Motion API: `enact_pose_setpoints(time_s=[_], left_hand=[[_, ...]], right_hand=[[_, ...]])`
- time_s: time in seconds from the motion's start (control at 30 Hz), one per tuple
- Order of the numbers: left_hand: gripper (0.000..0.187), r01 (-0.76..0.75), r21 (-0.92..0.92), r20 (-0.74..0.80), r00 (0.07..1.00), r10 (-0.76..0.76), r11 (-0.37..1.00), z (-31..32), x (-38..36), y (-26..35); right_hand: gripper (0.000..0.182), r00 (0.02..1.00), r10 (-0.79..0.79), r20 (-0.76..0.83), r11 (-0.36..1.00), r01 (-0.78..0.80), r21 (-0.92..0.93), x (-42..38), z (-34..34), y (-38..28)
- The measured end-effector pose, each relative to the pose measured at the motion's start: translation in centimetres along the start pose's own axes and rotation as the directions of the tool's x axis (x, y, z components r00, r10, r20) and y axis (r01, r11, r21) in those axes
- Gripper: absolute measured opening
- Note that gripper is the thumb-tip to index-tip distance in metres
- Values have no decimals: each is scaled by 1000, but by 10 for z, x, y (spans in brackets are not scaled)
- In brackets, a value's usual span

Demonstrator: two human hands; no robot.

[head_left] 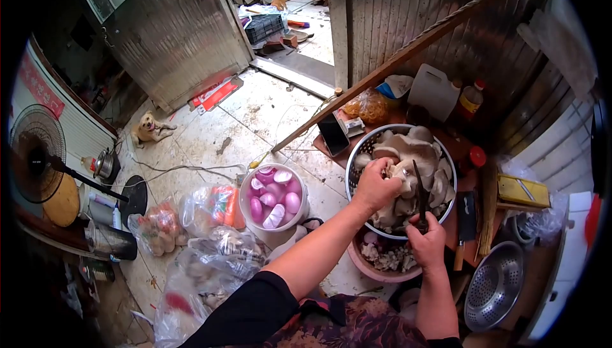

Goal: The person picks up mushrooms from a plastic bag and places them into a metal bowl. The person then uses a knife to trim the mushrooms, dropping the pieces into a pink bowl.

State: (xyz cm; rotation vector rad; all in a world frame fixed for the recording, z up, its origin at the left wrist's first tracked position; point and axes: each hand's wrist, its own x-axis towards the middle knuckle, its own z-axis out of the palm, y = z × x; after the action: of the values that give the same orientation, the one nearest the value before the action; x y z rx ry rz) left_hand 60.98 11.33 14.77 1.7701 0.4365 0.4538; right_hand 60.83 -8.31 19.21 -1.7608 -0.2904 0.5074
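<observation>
My left hand is closed on a pale oyster mushroom over a white colander heaped with mushrooms. My right hand grips a pair of dark scissors, blades pointing away from me, right beside that mushroom. Under the colander's near side sits a pink basin with small pale mushroom pieces in it. Part of the basin is hidden by the colander.
Left of my arm stands a white bucket of peeled purple onions, near bagged vegetables. A cleaver, a metal strainer and a phone lie around the colander. A wooden pole slants across. A dog lies farther off.
</observation>
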Motion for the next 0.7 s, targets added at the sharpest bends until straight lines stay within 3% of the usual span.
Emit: enact_pose_setpoints(time_s=[0.07,0.1,0.17,0.27,0.47,0.6,0.7], left_hand=[[47,46,-168,-12,999,-49,985,1,1,-2],[47,48,-168,-12,999,-50,985,-1,-1,4],[57,186,-418,130,981,-144,889,-4,-5,23],[69,275,-417,232,954,-191,866,-3,-4,18],[76,339,-413,272,932,-241,845,-8,-6,36],[80,264,-345,232,954,-191,901,-2,-7,28],[80,250,-437,190,965,-183,864,1,-6,26]], right_hand=[[10,1000,2,1,1000,-2,-10,-1,1,-1],[10,1000,4,3,1000,-4,-21,-1,2,-1],[10,1000,1,9,1000,-1,-18,-1,3,0],[10,1000,3,17,1000,-2,-19,0,4,0],[11,1000,22,11,999,-22,-34,-1,4,-4],[15,1000,14,3,1000,-14,-11,1,0,2],[20,997,70,33,997,-71,27,0,-3,-4]])
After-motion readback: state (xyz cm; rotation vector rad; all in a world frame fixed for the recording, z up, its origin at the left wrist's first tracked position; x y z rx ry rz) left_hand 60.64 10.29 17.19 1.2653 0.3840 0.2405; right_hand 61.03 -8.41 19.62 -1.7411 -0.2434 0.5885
